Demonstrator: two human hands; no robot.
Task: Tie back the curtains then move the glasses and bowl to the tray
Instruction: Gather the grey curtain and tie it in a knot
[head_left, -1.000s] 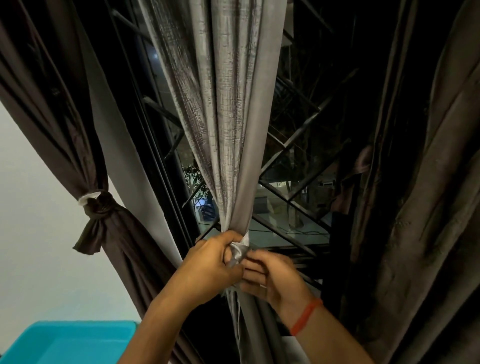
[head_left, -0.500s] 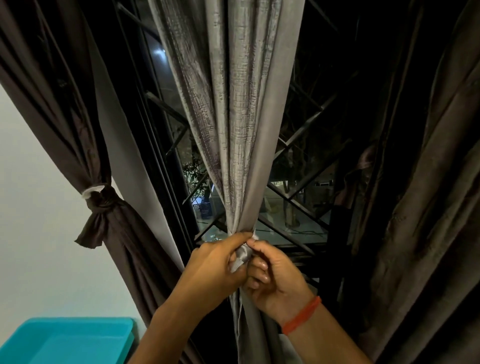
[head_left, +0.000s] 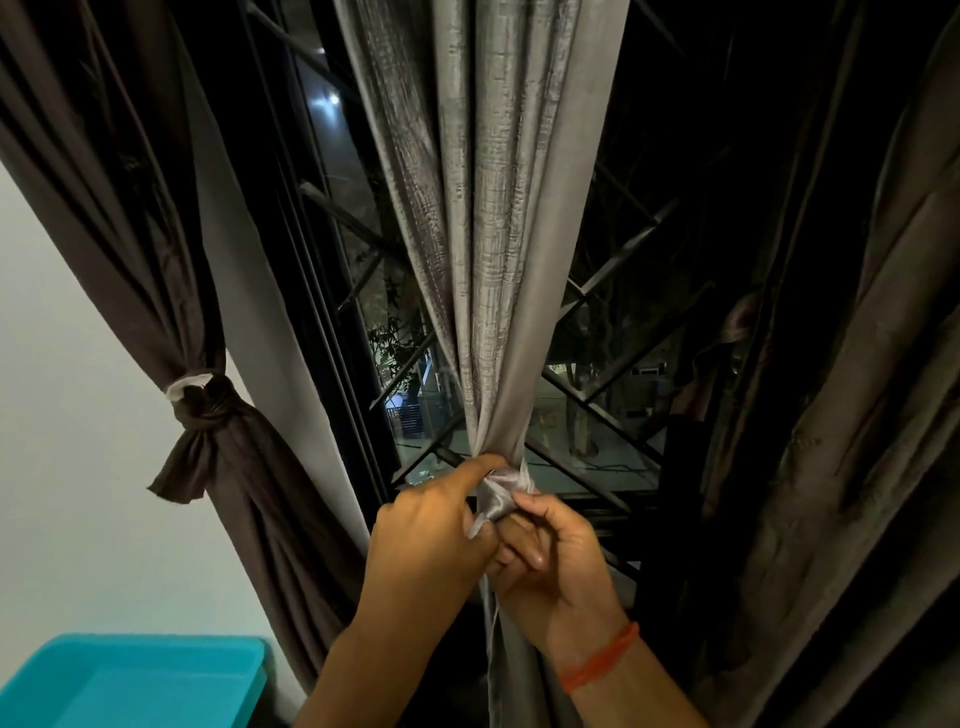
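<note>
A grey curtain (head_left: 488, 218) hangs gathered in the middle of the window. A shiny grey tie strip (head_left: 496, 499) wraps it at the narrowest point. My left hand (head_left: 431, 540) pinches the tie from the left, thumb on top. My right hand (head_left: 550, 551), with an orange wrist band, grips the tie's loose end from the right. A dark brown curtain (head_left: 208, 410) on the left is knotted back with its own tie. A turquoise tray (head_left: 135, 680) sits at the bottom left. No glasses or bowl are in view.
Behind the curtains is a black window frame (head_left: 332, 332) with diagonal metal bars and a dark street outside. Another dark brown curtain (head_left: 841, 415) hangs loose on the right. A pale wall (head_left: 67, 415) fills the left side.
Both hands have stayed at the gathered point, working the tie; more of the shiny strip now shows between the fingers. The view has shifted slightly down and left.
</note>
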